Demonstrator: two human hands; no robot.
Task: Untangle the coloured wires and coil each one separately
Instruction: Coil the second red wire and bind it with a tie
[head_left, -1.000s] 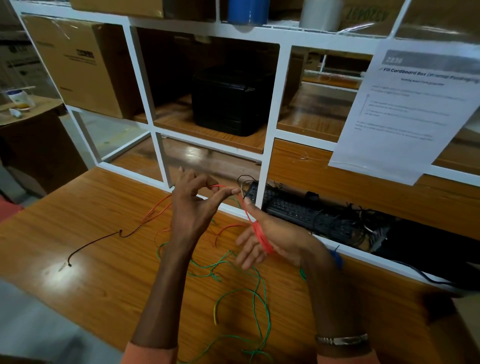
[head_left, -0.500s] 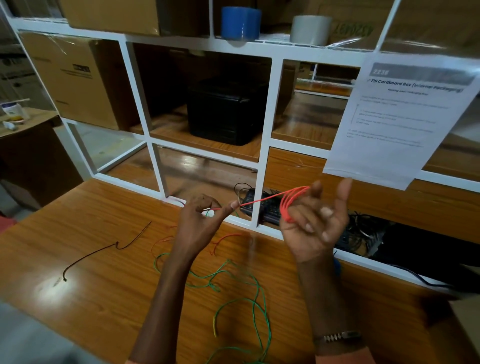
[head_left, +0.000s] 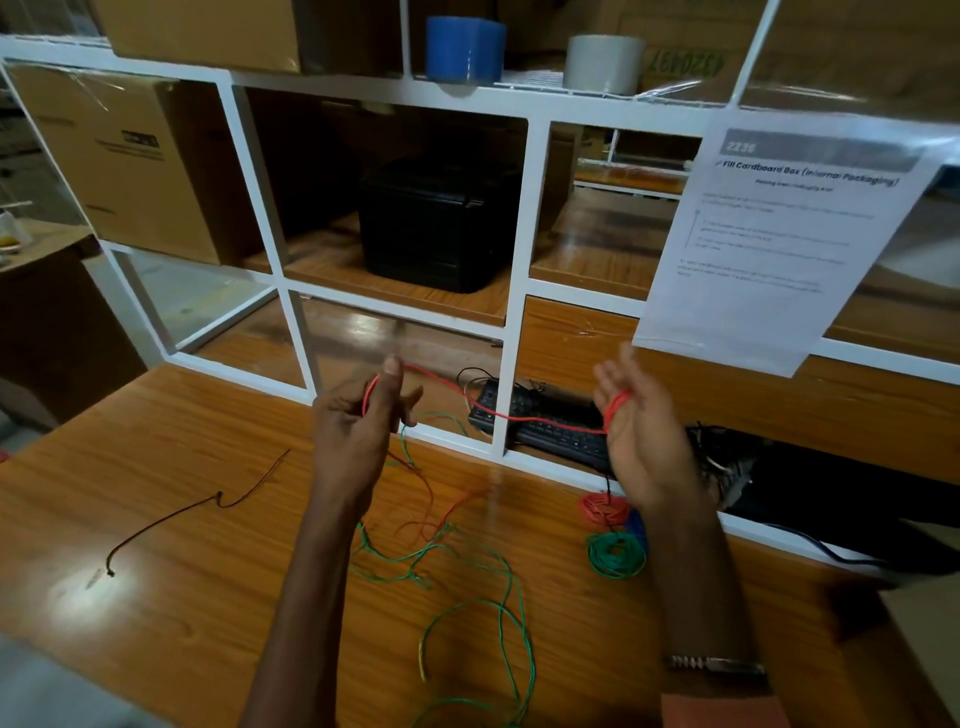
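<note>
Head view gives me the brown wooden worktop (head_left: 156, 519) first, and along its far edge the white metal shelf frame (head_left: 511, 332), with a black box-shaped machine (head_left: 441, 223) in the middle bay and a printed white paper sheet (head_left: 779, 234) hanging at the right. Under the frame at the far edge I see a black keyboard (head_left: 550, 431). On the worktop near the middle lies the loose green wire (head_left: 467, 571), sprawling in open loops toward the near edge. A thin dark wire (head_left: 208, 504) lies apart toward the left edge. My left hand (head_left: 358, 431) is raised above the worktop, its grip closed on the thin red wire (head_left: 519, 418), pinched between thumb and fingers. That wire runs across to my right hand (head_left: 639, 431), palm up, fingers nearly straight, with several turns of it wound round them; more red wire trails down from the left hand among the green loops. Toward the far right, beside my right forearm, sit a small red coil (head_left: 602, 506) and just nearer a small green coil (head_left: 615, 556), close together, touching or not I cannot tell.
</note>
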